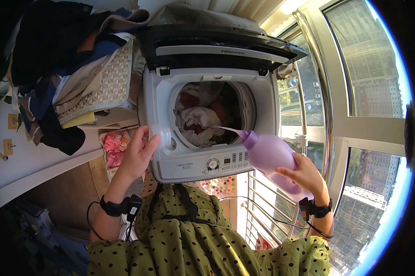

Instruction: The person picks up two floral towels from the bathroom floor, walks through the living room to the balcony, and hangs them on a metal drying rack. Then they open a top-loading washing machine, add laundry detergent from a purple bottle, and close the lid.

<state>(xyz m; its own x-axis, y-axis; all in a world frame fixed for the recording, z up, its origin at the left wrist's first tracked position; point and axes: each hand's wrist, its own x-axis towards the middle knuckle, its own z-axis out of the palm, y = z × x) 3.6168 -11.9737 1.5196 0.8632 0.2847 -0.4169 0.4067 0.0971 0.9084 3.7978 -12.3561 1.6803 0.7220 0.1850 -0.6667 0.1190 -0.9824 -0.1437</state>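
A top-loading Hisense washing machine (266,100) stands before me with its dark lid (207,51) raised. White and reddish laundry (198,119) lies in the drum. My right hand (304,172) grips a purple plastic bottle (271,151), tilted so its mouth points left over the drum's edge. Pale liquid (229,129) streams from the mouth towards the laundry. My left hand (140,148) holds a translucent plastic cap (164,136) between thumb and fingers, over the machine's front left corner.
The control panel (207,165) runs along the machine's front. Clothes (52,41) are heaped over a woven basket (100,89) at the left. Pink cloth (114,148) lies low beside the machine. Windows (373,58) and metal railings (273,203) are on the right. A cable (255,203) hangs from my right wrist.
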